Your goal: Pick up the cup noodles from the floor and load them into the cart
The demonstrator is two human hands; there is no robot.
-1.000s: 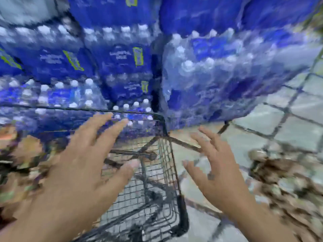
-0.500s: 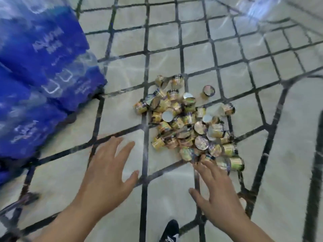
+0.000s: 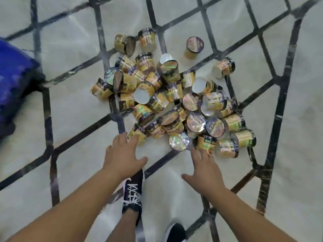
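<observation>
Item: heap of yellow, film-wrapped cup noodles (image 3: 174,100), piled on pale tiled floor with dark grout lines (image 3: 75,105); strays lie at twelve and one o'clock of the heap. Left hand (image 3: 122,154) is held at six o'clock, fingers spread, nothing gripped. Right hand (image 3: 206,170) is held at five o'clock, fingers spread. Black laced shoe (image 3: 132,194) is seen between the forearms. Blue package (image 3: 14,79) lies at nine o'clock.

Both bare forearms reach from the bottom corners of the frame toward its centre. The left hand (image 3: 122,154) sits just left of centre, palm down, fingers straight and close together, thumb splayed to the right. The right hand (image 3: 206,170) lies lower right of centre — palm down too, fingers extended upward, thumb pointing left. Neither hand grips anything.
</observation>
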